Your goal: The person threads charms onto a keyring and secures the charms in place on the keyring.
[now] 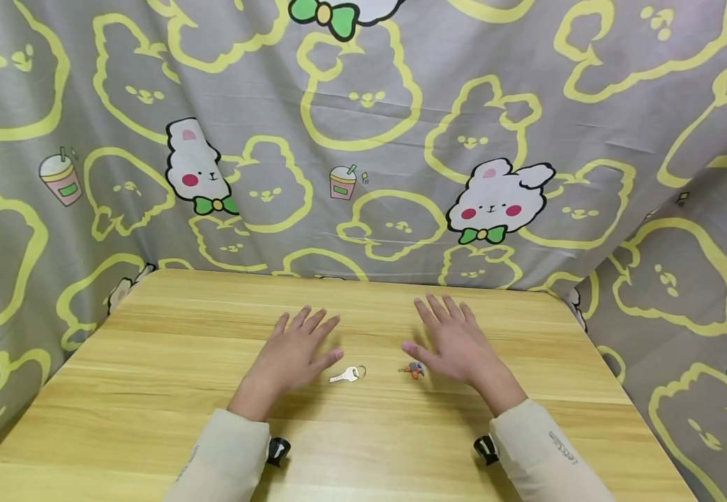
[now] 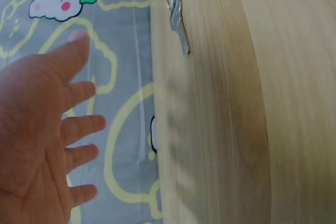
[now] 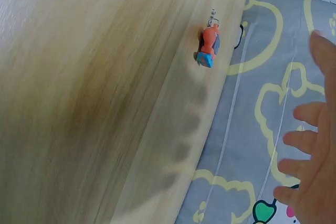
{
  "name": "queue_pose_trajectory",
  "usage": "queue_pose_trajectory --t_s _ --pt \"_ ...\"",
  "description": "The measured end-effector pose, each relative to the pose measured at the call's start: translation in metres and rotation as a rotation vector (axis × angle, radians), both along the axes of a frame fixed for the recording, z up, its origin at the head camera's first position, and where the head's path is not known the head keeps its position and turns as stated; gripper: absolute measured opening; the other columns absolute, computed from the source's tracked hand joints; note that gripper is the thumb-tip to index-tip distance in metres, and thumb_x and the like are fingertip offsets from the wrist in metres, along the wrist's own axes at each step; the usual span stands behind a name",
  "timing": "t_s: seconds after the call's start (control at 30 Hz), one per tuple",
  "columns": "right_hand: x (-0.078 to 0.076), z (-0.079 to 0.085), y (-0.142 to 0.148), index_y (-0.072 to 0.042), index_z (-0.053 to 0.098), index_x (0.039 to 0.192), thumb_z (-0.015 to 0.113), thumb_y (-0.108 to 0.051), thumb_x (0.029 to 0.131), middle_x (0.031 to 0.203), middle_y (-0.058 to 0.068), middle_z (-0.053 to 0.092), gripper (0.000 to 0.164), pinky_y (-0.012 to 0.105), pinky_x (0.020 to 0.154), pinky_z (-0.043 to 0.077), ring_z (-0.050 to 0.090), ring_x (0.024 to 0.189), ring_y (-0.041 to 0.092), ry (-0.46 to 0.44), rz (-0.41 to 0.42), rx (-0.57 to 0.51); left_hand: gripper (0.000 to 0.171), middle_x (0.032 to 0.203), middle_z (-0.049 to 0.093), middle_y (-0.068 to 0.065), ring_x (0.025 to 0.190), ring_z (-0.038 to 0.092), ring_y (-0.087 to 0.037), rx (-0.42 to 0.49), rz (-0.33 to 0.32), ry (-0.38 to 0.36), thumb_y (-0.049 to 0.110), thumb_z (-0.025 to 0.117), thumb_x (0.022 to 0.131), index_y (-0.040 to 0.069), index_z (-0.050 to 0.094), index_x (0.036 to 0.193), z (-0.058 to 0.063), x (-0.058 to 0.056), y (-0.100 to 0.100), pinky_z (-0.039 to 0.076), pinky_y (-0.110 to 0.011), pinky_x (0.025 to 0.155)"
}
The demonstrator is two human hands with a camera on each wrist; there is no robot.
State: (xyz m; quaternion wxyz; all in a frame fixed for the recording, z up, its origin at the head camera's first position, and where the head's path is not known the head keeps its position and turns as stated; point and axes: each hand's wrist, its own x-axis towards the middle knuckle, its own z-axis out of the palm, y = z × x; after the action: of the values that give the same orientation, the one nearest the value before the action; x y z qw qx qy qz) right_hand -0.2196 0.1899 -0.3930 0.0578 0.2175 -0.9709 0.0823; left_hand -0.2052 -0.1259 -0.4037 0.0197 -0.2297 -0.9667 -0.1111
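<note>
A silver key with a small ring lies flat on the wooden table, just right of my left thumb. My left hand hovers palm down over the wood with its fingers spread and nothing in them. A small orange and blue figure charm with a short chain lies to the right of the key. Close beside it, my right hand is held with straight, parted fingers and holds nothing. The left wrist view shows the key beyond the thumb; the right wrist view shows the charm on the wood.
The light wooden table ends at a grey curtain printed with yellow outlines and white rabbits, which hangs behind it and on both sides. A black device is strapped at the left wrist, another black device at the right.
</note>
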Motion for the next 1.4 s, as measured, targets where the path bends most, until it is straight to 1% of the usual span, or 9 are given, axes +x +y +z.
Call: queue_pose_trajectory --t_s 0.17,0.33,0.5,0.6,0.73,0.83,0.93,1.17,1.4 --pt "-0.001 -0.002 -0.002 -0.009 0.033 0.161 0.059 -0.061 0.098 0.164 0.019 0.031 0.086 0.064 0.119 0.019 0.025 0.151 0.044 -0.037 0.061 0.038 0.062 0.159 0.042 -0.015 0.150 0.030 -0.041 0.005 -0.001 -0.061 0.052 0.053 0.105 0.018 0.045 0.156 0.001 0.001 0.008 0.019 -0.064 0.119" --pt "0.000 -0.008 -0.004 -0.009 0.034 0.160 0.061 -0.057 0.098 0.163 0.018 0.033 0.083 0.062 0.119 0.023 0.030 0.149 0.043 -0.087 0.097 0.074 0.059 0.155 0.047 -0.014 0.145 0.037 -0.041 0.005 -0.009 -0.099 0.048 0.057 0.104 0.016 0.050 0.153 -0.003 0.000 0.013 0.025 -0.065 0.116" --pt "0.004 -0.014 -0.005 -0.007 0.041 0.156 0.065 -0.052 0.098 0.159 0.020 0.040 0.077 0.060 0.116 0.031 0.039 0.144 0.042 -0.118 0.152 0.110 0.052 0.149 0.053 -0.013 0.139 0.045 -0.039 0.002 -0.045 -0.124 0.044 0.062 0.102 0.014 0.059 0.144 -0.007 0.001 0.016 0.032 -0.064 0.113" --pt "0.005 -0.019 -0.004 -0.003 0.053 0.147 0.069 -0.045 0.097 0.148 0.020 0.053 0.066 0.056 0.109 0.042 0.053 0.133 0.041 -0.089 0.207 0.123 0.046 0.142 0.059 -0.012 0.133 0.051 -0.037 0.025 -0.099 -0.136 0.041 0.066 0.101 0.012 0.065 0.136 -0.011 0.000 0.018 0.038 -0.063 0.109" --pt "0.006 -0.024 -0.001 -0.006 0.067 0.124 0.075 -0.035 0.094 0.118 0.011 0.069 0.042 0.047 0.089 0.055 0.067 0.105 0.031 -0.028 0.282 0.105 0.042 0.131 0.064 -0.010 0.123 0.056 -0.034 0.051 -0.153 -0.153 0.038 0.069 0.099 0.010 0.068 0.131 -0.017 -0.002 0.020 0.044 -0.058 0.104" --pt "0.005 -0.026 0.000 -0.011 0.069 0.112 0.078 -0.031 0.093 0.100 0.001 0.067 0.029 0.039 0.076 0.054 0.063 0.086 0.018 -0.003 0.322 0.075 0.038 0.121 0.064 -0.007 0.113 0.059 -0.031 0.046 -0.162 -0.149 0.035 0.071 0.098 0.009 0.070 0.125 -0.018 -0.002 0.021 0.048 -0.052 0.098" --pt "0.002 -0.030 0.001 -0.015 0.070 0.105 0.078 -0.029 0.093 0.093 -0.003 0.064 0.020 0.032 0.070 0.051 0.056 0.077 0.010 -0.003 0.351 0.045 0.033 0.112 0.063 -0.004 0.103 0.058 -0.025 0.042 -0.169 -0.143 0.034 0.073 0.097 0.010 0.072 0.120 -0.019 -0.004 0.022 0.050 -0.046 0.090" --pt "-0.002 -0.038 -0.002 -0.016 0.069 0.092 0.077 -0.015 0.094 0.086 -0.006 0.061 0.008 0.028 0.068 0.050 0.053 0.075 0.008 0.009 0.411 -0.013 0.033 0.104 0.061 0.000 0.091 0.053 -0.017 0.070 -0.197 -0.148 0.036 0.070 0.099 0.011 0.072 0.120 -0.020 -0.009 0.024 0.048 -0.038 0.082" --pt "-0.003 -0.035 -0.006 -0.017 0.068 0.088 0.076 -0.011 0.093 0.085 -0.008 0.058 0.011 0.027 0.065 0.048 0.051 0.074 0.008 -0.040 0.368 -0.006 0.028 0.102 0.061 0.000 0.088 0.053 -0.015 0.047 -0.257 -0.122 0.034 0.072 0.098 0.014 0.072 0.118 -0.020 -0.015 0.030 0.049 -0.036 0.080"
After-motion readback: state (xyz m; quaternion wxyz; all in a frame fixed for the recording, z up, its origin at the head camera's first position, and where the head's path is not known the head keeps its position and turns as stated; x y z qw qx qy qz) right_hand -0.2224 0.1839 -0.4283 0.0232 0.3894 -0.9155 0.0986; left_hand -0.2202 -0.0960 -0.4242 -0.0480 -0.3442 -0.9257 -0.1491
